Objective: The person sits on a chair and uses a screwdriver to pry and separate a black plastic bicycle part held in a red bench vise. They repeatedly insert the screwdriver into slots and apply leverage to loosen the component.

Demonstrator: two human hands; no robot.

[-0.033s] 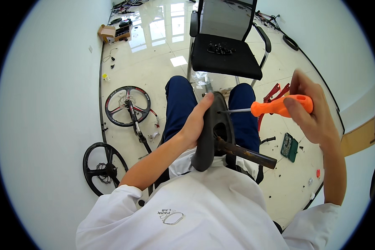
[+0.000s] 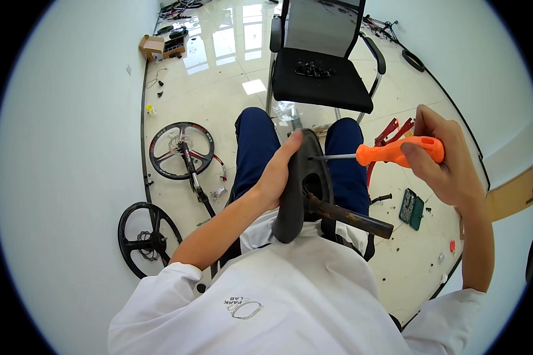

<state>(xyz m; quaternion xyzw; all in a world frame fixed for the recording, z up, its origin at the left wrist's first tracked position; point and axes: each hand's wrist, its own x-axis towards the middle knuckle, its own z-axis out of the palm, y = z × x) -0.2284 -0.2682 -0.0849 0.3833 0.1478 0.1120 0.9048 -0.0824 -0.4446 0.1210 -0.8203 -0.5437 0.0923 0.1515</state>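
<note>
A black bicycle saddle (image 2: 293, 201) is held underside up over my lap, with a worn, brownish seat post (image 2: 361, 220) sticking out toward the lower right. Along the saddle's left side lies my left hand (image 2: 276, 174), gripping it with the thumb on the upper edge; its other fingers are mostly hidden. My right hand (image 2: 450, 160) is closed around the orange handle of a screwdriver (image 2: 400, 152). The screwdriver's shaft points left, and its tip meets the saddle's underside near the far end.
A black mesh chair (image 2: 323, 80) stands ahead, small dark parts on its seat. To the left are a wheel with a fork (image 2: 182, 151) and another black wheel (image 2: 150, 239). On the right lie a green tool case (image 2: 411, 209) and a red frame part (image 2: 391, 133). A cardboard box (image 2: 154, 46) sits far left.
My right hand's raised knuckles have dropped slightly, and the screwdriver handle has shifted a little. My left hand and the saddle stay nearly in place.
</note>
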